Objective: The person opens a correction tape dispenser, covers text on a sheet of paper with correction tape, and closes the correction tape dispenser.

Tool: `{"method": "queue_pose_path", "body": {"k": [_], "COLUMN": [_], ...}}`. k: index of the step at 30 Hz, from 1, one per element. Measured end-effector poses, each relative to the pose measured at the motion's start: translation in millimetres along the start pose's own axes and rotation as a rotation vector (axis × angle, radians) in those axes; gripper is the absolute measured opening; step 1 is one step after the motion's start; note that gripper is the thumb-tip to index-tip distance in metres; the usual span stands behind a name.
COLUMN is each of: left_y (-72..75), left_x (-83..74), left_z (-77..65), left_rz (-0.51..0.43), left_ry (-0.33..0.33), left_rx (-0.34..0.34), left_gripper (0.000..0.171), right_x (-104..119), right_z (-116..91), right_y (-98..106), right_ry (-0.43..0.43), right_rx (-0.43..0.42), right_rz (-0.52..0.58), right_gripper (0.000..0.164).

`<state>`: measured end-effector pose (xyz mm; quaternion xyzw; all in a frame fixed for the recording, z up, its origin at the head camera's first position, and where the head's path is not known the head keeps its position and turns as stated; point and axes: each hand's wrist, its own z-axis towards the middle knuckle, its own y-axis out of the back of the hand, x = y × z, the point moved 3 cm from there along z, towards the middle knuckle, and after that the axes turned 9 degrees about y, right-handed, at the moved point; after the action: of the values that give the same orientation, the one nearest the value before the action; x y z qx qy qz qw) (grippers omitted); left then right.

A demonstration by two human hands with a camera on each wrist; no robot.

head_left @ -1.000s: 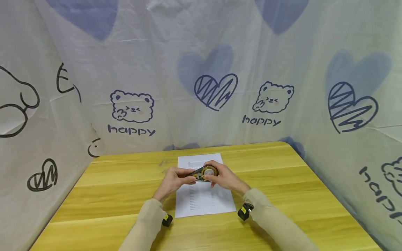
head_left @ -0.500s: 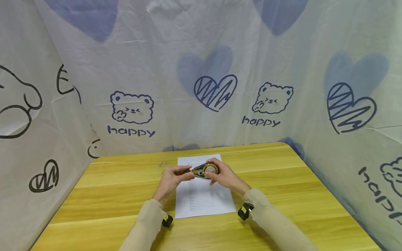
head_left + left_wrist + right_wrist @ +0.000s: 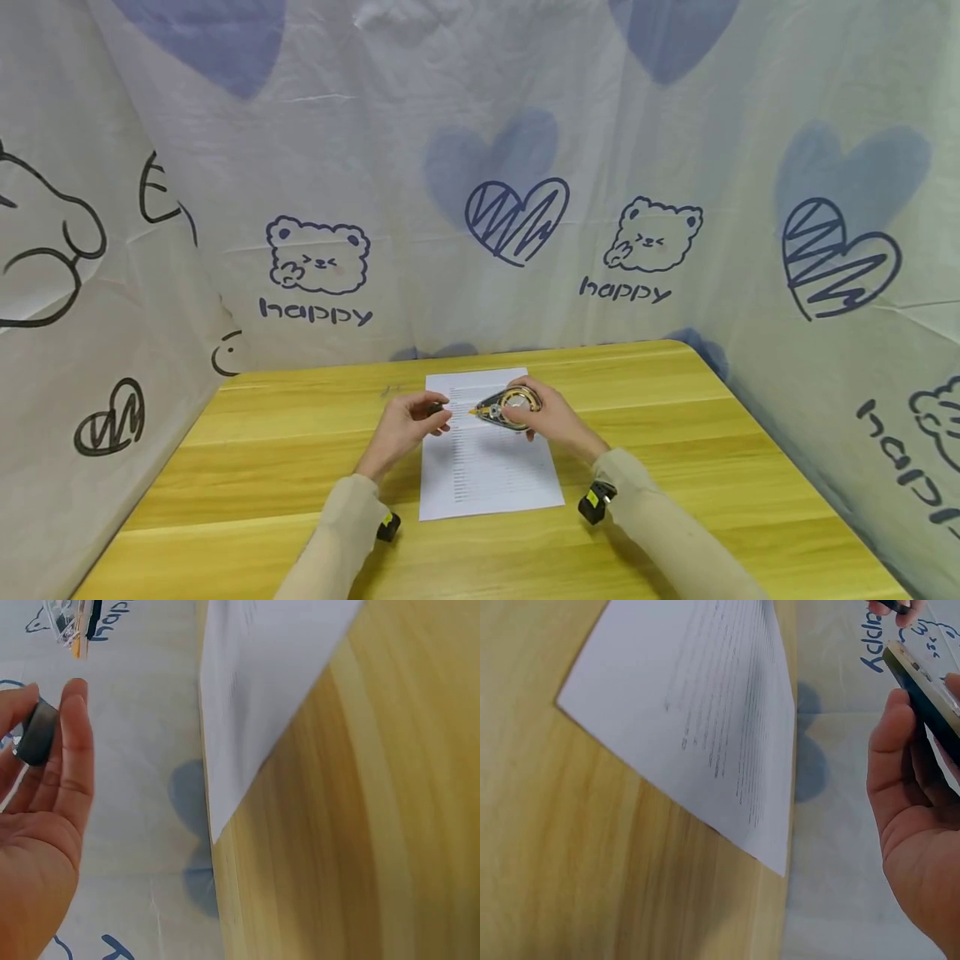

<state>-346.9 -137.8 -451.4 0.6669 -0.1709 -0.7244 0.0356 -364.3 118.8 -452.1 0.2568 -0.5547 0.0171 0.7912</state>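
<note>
My right hand (image 3: 551, 415) grips a correction tape dispenser (image 3: 510, 408) by its round body, its bare orange tip pointing left above the paper. Between the thumb and fingers of my left hand (image 3: 405, 427) is a small dark cap (image 3: 37, 733), pinched a short way left of the tip. A gap separates cap and dispenser. Under both hands lies a printed sheet of paper (image 3: 495, 475) with rows of text. In the right wrist view the dispenser (image 3: 926, 694) shows edge-on, partly cut off by the frame.
The sheet lies on a yellow wood-grain table (image 3: 300, 467). Pale fabric (image 3: 420, 275) printed with hearts and bears hangs behind the table and at both sides. A small black camera (image 3: 596, 502) is strapped to the right wrist, another (image 3: 388, 527) to the left.
The cap has come off the dispenser's tip. My left hand has moved left with it, while my right hand has shifted slightly right with the dispenser.
</note>
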Motion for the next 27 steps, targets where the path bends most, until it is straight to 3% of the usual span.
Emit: {"method": "queue_pose_path", "body": {"k": [9,13,22,27], "left_y": [-0.1,-0.6,-2.2,0.8], "left_x": [7.4,10.3,14.5,15.7], "left_z": [0.3,1.1,2.8,2.0], "left_rz": [0.312,0.364,0.46,0.511], "left_ry": [0.059,0.063,0.092,0.081], "left_rx": [-0.016,0.013,0.077,0.052], "left_gripper": [0.005,0.007,0.011,0.012], "right_x": [-5,-11,-15,-14], "right_z": [-3,-2,-2,-2], "right_y": [8,6,1,-2], "right_ry": [-0.074,-0.086,-0.09,-0.068], "right_rx": [-0.016,0.005,0.058,0.074], "right_rz": [-0.036,-0.046,0.049,0.043], "right_gripper": [0.04,0.04,0.041,0.039]}}
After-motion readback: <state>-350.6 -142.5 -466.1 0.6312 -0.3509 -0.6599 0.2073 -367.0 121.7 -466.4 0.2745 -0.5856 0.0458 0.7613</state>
